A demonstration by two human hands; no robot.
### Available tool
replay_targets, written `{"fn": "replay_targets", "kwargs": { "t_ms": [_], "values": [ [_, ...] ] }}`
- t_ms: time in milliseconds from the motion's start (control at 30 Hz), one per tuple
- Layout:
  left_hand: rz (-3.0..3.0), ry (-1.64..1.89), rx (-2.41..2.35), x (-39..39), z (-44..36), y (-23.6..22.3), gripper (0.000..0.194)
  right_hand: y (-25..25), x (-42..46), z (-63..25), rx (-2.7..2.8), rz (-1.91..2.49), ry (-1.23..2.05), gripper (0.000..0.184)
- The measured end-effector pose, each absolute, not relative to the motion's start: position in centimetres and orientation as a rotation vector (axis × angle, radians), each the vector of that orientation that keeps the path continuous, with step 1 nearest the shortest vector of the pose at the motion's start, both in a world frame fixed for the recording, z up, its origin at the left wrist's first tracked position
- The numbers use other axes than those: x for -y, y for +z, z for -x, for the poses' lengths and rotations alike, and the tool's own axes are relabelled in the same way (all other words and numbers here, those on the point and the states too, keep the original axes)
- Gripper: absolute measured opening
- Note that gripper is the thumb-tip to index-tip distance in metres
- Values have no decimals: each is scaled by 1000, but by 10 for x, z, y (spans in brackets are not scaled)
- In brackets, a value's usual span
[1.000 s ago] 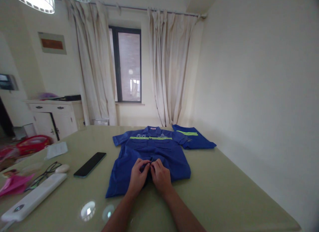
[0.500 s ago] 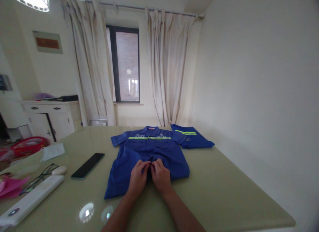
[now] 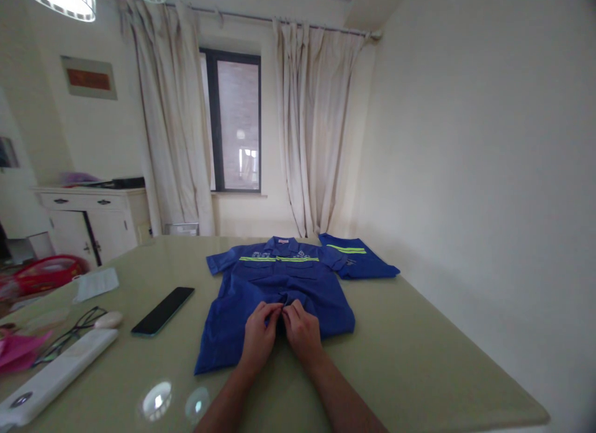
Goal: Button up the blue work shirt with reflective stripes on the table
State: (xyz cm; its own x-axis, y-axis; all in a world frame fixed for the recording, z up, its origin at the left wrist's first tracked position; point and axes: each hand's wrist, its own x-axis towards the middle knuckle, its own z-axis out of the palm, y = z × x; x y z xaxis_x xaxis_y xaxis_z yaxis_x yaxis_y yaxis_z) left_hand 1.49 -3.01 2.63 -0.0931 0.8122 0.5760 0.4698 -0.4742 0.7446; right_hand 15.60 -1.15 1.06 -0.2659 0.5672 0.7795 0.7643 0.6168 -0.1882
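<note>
A blue short-sleeved work shirt [image 3: 228, 321] with a yellow-green stripe across its chest lies face up, its collar pointing away from me. My left hand [image 3: 261, 329] pinches the front edge of the shirt near its lower middle. Close beside it, my right hand [image 3: 300, 327] pinches the same front opening, the fingertips of both hands almost meeting. The bit of cloth between the fingers is mostly covered, and I cannot make out a button there. Behind the shirt's right sleeve lies a folded blue garment [image 3: 372, 265] with a similar stripe.
Left of the shirt, a black phone [image 3: 162, 311] rests on the pale green table [image 3: 419, 365]. Farther left are a white power strip-like device [image 3: 58, 374], eyeglasses [image 3: 77, 330], a white face mask [image 3: 96, 285] and a pink item [image 3: 23, 352]. A wall borders the table's right side.
The view has shifted slightly to the right. Both hands stay pinched at the shirt's front, with only tiny finger movement.
</note>
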Motion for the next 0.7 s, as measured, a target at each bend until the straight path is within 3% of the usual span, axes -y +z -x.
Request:
{"fn": "replay_targets", "kwargs": {
  "t_ms": [133,333,533,700],
  "values": [
    [-1652,1595,-1289,19,-11,23,31,15,12,-158,1901,1025,-110,31],
    [-1282,1500,-1154,13,-11,20,55,23,14,-161,1848,937,158,17],
    [-1291,1521,-1153,22,-11,30,43,28,17,-161,1929,861,303,13],
    [-976,1540,-1055,28,-14,36,46,31,19,-159,1932,843,322,12]
  ]
}}
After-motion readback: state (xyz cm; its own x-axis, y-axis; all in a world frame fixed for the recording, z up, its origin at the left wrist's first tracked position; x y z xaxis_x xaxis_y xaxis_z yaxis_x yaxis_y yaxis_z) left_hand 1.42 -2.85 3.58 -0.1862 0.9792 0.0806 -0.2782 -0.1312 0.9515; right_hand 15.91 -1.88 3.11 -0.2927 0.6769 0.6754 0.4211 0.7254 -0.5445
